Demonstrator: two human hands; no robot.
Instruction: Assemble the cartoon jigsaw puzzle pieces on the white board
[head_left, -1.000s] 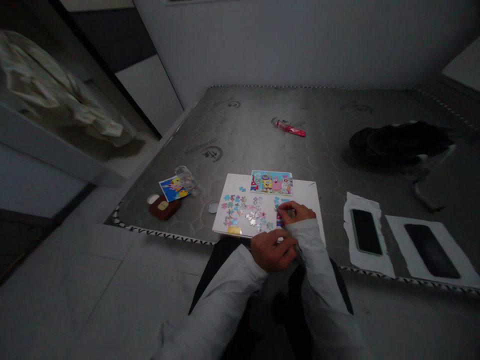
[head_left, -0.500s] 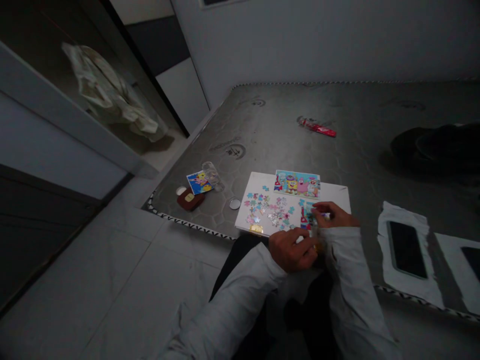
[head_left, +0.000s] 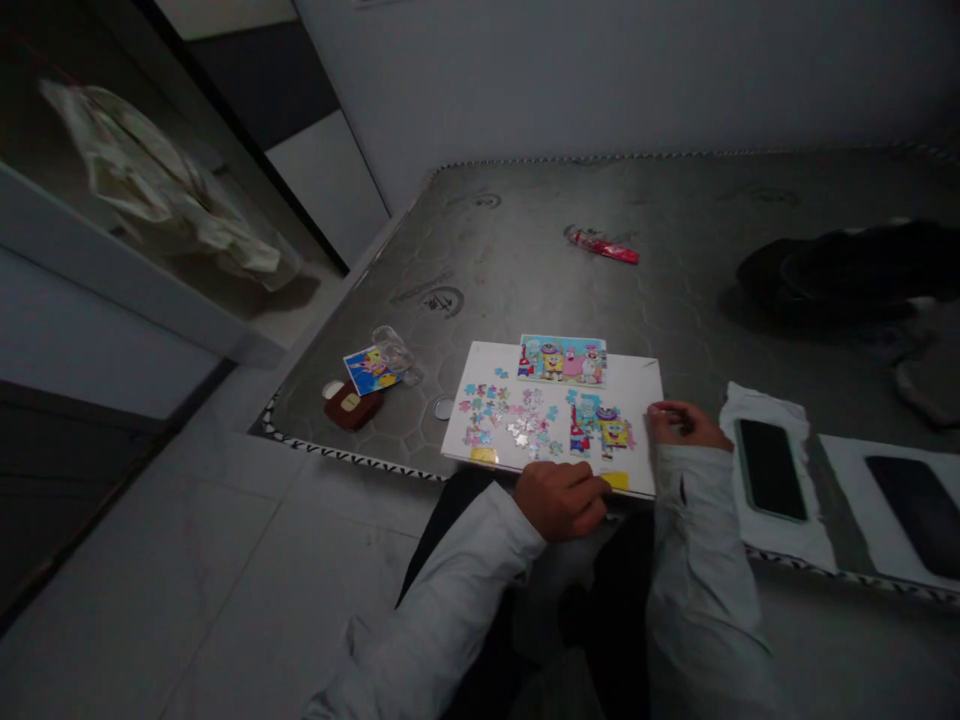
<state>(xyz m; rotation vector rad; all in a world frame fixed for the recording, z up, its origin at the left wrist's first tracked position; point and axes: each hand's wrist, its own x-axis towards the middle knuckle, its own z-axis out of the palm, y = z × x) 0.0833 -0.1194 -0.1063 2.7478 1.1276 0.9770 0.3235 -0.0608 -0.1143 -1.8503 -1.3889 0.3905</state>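
Note:
A white board [head_left: 491, 362] lies near the bed's front edge. On it are loose jigsaw pieces [head_left: 525, 415], a partly joined cartoon picture [head_left: 596, 425] and a printed cartoon card [head_left: 562, 361] along the far edge. My left hand [head_left: 562, 500] rests with curled fingers at the board's front edge, beside a yellow patch; what its fingers hold, if anything, is hidden. At the board's right edge is my right hand [head_left: 684, 425], its fingers bent and thumb hidden from clear view; no piece shows in it.
Two phones [head_left: 772, 468] [head_left: 915, 512] lie on white sheets at the right. A brown case [head_left: 351, 405], a small cartoon card [head_left: 371, 370] and a round lid [head_left: 442, 408] sit left of the board. Farther back are a red item [head_left: 604, 246] and a dark bag [head_left: 832, 275].
My right hand has moved off the joined pieces to the board's right edge, uncovering them. My left hand has drawn slightly away from it. The camera view has shifted right.

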